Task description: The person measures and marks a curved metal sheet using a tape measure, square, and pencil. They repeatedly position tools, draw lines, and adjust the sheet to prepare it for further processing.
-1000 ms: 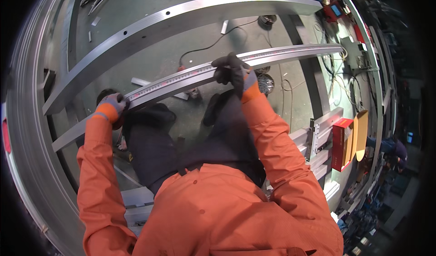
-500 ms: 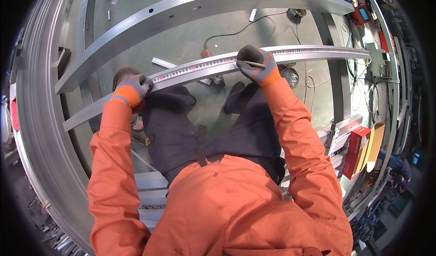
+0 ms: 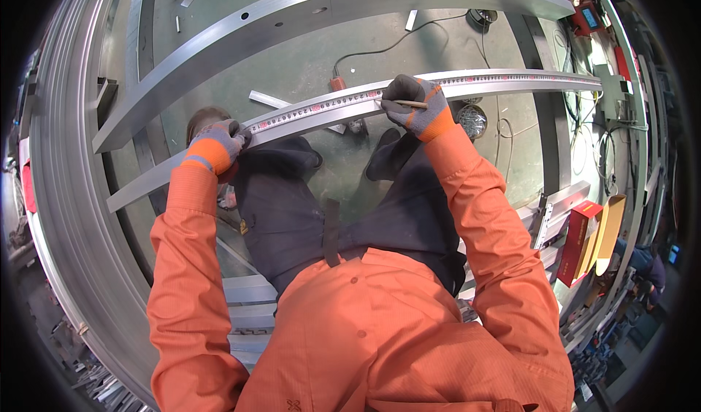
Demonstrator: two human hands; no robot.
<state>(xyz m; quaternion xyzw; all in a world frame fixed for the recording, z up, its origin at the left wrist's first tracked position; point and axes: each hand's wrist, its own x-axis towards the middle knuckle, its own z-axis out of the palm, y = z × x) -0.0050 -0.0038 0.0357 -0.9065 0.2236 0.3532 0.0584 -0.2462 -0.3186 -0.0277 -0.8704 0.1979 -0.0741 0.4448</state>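
Observation:
A tape measure's pale blade lies stretched along the upper face of a long aluminium beam in front of me. My left hand, gloved in grey and orange, is closed round the tape at its left end. The tape's case, if it is there, is hidden by the glove. Further right along the beam, my right hand, in a matching glove, pinches a thin pencil. Its tip points left, at the tape's near edge, and the fingers rest against the beam.
A second aluminium beam with holes crosses beyond. Long profiles are stacked at left. On the floor lie a cable, an offcut and a wire coil. An opened red box stands at right. A brown rounded thing is by my left hand.
The whole view has shifted slightly, moving the scene a little to the right in the picture. Both hands keep their places on the beam, and the pencil stays at the tape.

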